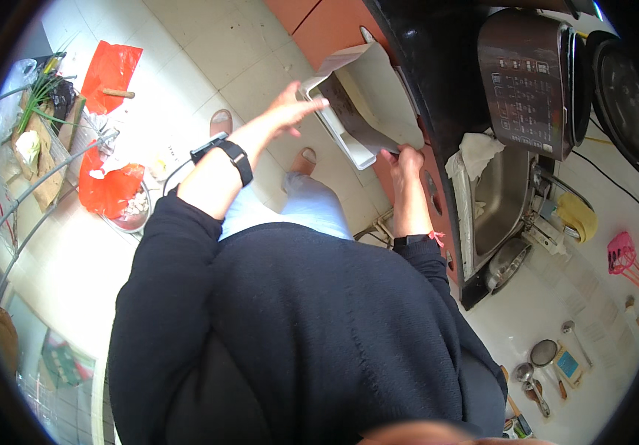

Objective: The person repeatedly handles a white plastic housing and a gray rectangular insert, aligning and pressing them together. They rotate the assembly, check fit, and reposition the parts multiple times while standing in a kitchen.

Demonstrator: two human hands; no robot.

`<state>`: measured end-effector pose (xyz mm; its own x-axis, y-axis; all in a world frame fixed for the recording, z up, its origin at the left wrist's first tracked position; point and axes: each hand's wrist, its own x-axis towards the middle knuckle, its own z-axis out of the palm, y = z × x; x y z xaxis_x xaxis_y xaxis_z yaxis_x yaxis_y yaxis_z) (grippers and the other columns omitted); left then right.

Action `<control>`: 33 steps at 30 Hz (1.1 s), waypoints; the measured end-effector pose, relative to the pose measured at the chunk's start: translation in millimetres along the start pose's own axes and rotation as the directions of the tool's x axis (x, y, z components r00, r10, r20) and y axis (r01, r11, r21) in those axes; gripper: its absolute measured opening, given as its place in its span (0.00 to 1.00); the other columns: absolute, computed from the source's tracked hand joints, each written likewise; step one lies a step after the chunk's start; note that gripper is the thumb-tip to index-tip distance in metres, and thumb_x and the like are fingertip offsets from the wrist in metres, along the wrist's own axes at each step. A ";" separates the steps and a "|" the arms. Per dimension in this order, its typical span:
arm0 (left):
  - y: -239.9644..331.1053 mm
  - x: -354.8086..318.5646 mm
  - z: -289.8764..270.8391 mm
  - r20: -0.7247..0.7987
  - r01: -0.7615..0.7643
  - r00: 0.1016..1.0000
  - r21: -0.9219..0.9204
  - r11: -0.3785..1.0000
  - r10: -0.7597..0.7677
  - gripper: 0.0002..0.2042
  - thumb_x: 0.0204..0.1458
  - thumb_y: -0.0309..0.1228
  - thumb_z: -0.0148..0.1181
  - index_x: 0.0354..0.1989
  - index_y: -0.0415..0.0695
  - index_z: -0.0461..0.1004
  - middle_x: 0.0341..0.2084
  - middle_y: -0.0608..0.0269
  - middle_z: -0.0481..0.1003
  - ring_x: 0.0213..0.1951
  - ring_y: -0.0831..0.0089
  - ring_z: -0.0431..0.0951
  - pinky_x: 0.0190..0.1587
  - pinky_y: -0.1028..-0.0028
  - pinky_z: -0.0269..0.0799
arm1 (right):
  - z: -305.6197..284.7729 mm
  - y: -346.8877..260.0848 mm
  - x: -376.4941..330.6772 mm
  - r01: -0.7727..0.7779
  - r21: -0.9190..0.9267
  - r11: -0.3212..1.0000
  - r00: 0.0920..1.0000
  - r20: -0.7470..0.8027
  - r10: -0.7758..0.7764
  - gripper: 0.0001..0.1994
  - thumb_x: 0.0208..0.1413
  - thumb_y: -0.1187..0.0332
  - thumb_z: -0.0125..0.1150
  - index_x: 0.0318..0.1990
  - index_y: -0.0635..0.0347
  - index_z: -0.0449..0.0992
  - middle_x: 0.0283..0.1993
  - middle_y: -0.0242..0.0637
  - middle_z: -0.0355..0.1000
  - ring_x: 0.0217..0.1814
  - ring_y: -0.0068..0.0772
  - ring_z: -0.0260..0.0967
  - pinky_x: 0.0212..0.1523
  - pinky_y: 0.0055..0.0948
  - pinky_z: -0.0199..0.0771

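I look down along my dark sweater at both hands. My right hand (407,161) grips the lower edge of a white plastic bin (379,96) that is tilted in front of the orange cabinet (334,30). My left hand (293,110), fingers spread, touches the bin's left rim. A black band is on my left wrist, and another with a pink tag on my right wrist. My feet in sandals stand on the tiled floor below the bin.
To the right lies a dark counter with a steel sink (499,200), a white cloth (479,152), a dark cooking appliance (527,78) and a yellow sponge (577,215). On the floor at left are red plastic bags (112,70), a metal bowl (132,211), greens and a wire rack.
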<state>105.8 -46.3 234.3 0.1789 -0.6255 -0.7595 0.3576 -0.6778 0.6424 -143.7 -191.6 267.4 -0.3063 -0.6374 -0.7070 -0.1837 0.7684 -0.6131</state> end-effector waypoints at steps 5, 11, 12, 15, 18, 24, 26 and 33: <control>1.4 13.9 39.3 -0.009 0.051 0.998 -0.399 0.915 -0.059 0.49 0.50 0.41 0.68 0.70 0.41 0.36 0.48 0.38 0.71 0.40 0.51 0.80 0.34 0.58 0.82 | -8.2 5.7 10.0 -0.030 -0.044 0.999 0.997 0.068 0.033 0.13 0.56 0.76 0.46 0.48 0.69 0.67 0.46 0.50 0.69 0.33 0.48 0.73 0.23 0.38 0.84; -9.3 34.9 55.6 -0.020 0.268 0.950 -0.466 0.843 -0.313 0.15 0.58 0.25 0.49 0.52 0.33 0.63 0.39 0.43 0.76 0.39 0.51 0.80 0.41 0.52 0.81 | -12.7 14.4 19.6 -0.039 -0.074 0.997 0.996 0.075 0.044 0.12 0.56 0.76 0.48 0.46 0.71 0.67 0.44 0.51 0.70 0.30 0.45 0.74 0.20 0.33 0.83; -14.9 36.1 53.5 0.026 0.294 0.946 -0.493 0.818 -0.325 0.13 0.57 0.24 0.47 0.50 0.33 0.65 0.39 0.43 0.76 0.39 0.50 0.80 0.41 0.52 0.81 | -14.5 16.1 19.9 -0.032 -0.072 0.997 0.997 0.065 0.037 0.11 0.56 0.76 0.48 0.45 0.71 0.67 0.43 0.51 0.70 0.29 0.44 0.74 0.20 0.33 0.83; -33.5 35.7 42.5 0.112 0.319 0.945 -0.517 0.794 -0.307 0.23 0.56 0.20 0.46 0.59 0.42 0.50 0.40 0.43 0.73 0.37 0.50 0.80 0.38 0.47 0.81 | -21.7 24.3 15.0 0.048 -0.120 0.992 0.994 0.108 -0.035 0.11 0.56 0.76 0.50 0.45 0.72 0.68 0.43 0.50 0.70 0.30 0.44 0.75 0.19 0.31 0.82; -47.3 30.4 35.1 0.130 0.264 0.964 -0.534 0.803 -0.231 0.24 0.55 0.20 0.48 0.60 0.41 0.50 0.40 0.42 0.73 0.37 0.49 0.80 0.38 0.47 0.82 | -30.4 27.2 4.3 0.114 -0.210 0.971 0.980 0.181 -0.076 0.16 0.54 0.74 0.54 0.50 0.71 0.69 0.46 0.49 0.71 0.33 0.41 0.76 0.22 0.31 0.82; -68.3 -4.0 0.3 0.098 0.168 0.986 -0.533 0.829 -0.136 0.14 0.55 0.21 0.52 0.50 0.32 0.66 0.41 0.45 0.74 0.42 0.50 0.80 0.40 0.51 0.82 | -32.9 3.8 -44.3 0.711 -0.591 0.380 0.650 0.346 -0.677 0.27 0.49 0.63 0.65 0.58 0.64 0.70 0.59 0.50 0.68 0.57 0.47 0.70 0.58 0.41 0.71; -75.3 -17.3 -16.7 0.144 0.201 0.979 -0.538 0.819 -0.145 0.14 0.55 0.21 0.52 0.50 0.31 0.67 0.42 0.45 0.74 0.42 0.52 0.80 0.40 0.54 0.82 | -30.0 -16.5 -64.4 0.891 -0.451 0.052 0.383 0.686 -0.619 0.28 0.50 0.57 0.65 0.57 0.64 0.71 0.61 0.51 0.66 0.63 0.49 0.64 0.65 0.41 0.62; -96.3 -63.5 -34.2 0.058 0.057 0.998 -0.495 0.867 -0.033 0.18 0.54 0.19 0.53 0.55 0.33 0.65 0.45 0.48 0.73 0.42 0.57 0.80 0.37 0.63 0.85 | 12.3 -26.0 -120.4 0.949 -0.287 0.129 0.315 0.886 -0.340 0.13 0.51 0.64 0.64 0.42 0.60 0.77 0.38 0.42 0.74 0.44 0.45 0.73 0.46 0.40 0.73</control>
<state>91.4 71.9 217.1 0.1138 -0.6242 -0.7729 0.7739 -0.4322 0.4630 -90.5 -135.6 364.1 0.7939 -0.5130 -0.3263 -0.5828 -0.4892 -0.6489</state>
